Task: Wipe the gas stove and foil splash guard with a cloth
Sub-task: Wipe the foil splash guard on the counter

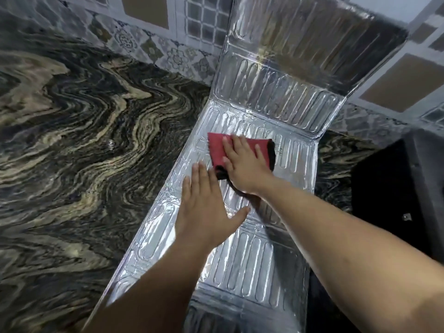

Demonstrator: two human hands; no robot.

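The silver foil splash guard (259,267) lies folded on the marble counter, its near panels flat and its far panel (300,56) leaning up against the tiled wall. A red cloth with a black edge (216,147) rests on the middle flat panel. My right hand (245,164) presses flat on the cloth with straight fingers. Just left of and nearer than it, my left hand (206,210) lies flat on the foil, fingers spread and straight, holding nothing. The black gas stove (396,183) shows at the right edge, partly cut off.
A dark, gold-veined marble counter (79,140) spreads to the left of the foil. A patterned tiled wall (168,27) runs along the back. The stove's corner stands close to the foil's right edge.
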